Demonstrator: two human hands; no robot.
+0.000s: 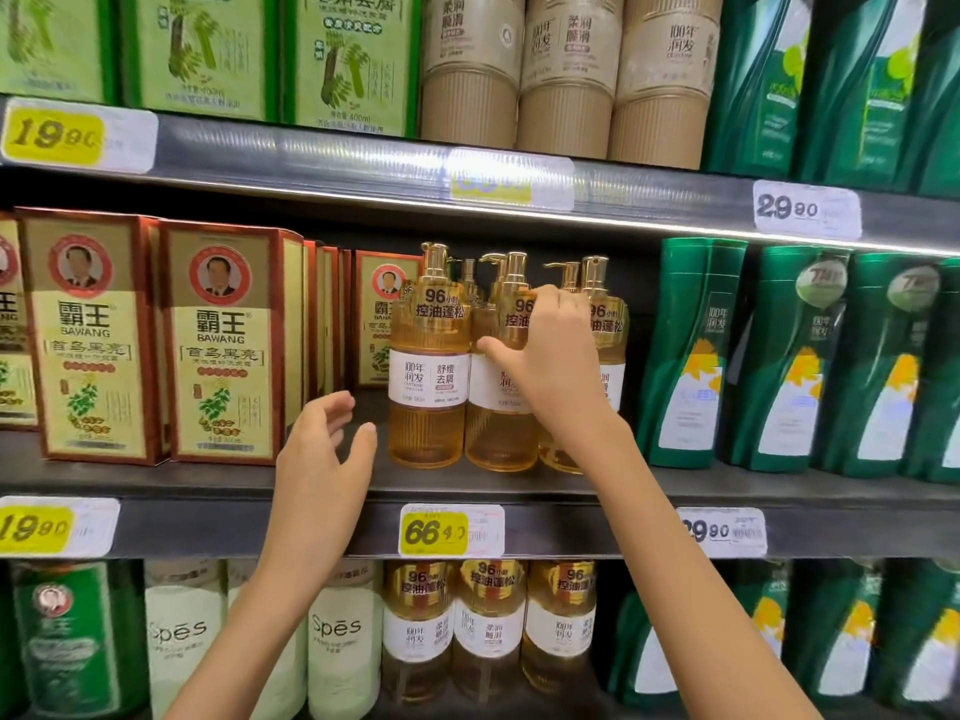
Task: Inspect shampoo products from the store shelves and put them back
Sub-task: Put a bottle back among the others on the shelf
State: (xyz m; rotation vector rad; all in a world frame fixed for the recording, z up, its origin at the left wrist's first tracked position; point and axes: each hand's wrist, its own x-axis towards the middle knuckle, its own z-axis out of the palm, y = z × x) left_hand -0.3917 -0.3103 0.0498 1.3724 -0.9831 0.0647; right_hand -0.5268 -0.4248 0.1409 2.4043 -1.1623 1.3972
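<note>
Amber pump bottle stood at the front edge of the middle shelf, between two like bottles, grasped by the right hand, left hand held released, fingers loosely spread, just left of them

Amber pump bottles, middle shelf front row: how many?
3: left amber bottle untouched, middle amber bottle gripped by the right hand, right amber bottle partly behind that hand. Pumps behind suggest hidden ones.

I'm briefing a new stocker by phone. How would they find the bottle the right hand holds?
Look at the middle shelf, above the yellow 66 price tag, where three amber pump bottles stand between red-gold boxes and green bottles. It is the centre bottle, the only one the right hand grips.
</note>
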